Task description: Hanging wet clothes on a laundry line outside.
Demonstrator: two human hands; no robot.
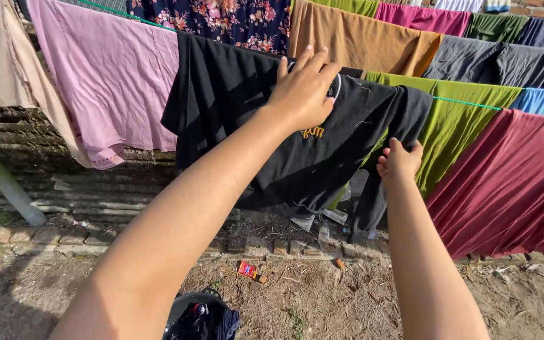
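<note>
Head view: left hand (302, 94) pressing flat, fingers spread, on black embroidered cotton shirt (253, 119) draping over green clothesline (467, 102); right hand (400, 160) pinching shirt's hanging sleeve, straightening unfinished; dark laundry basket (199, 315) holding more clothes.

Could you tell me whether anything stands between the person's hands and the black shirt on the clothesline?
Nothing visible does. The left hand lies flat on the black shirt at the green line, and the right hand grips its sleeve edge directly.
</note>
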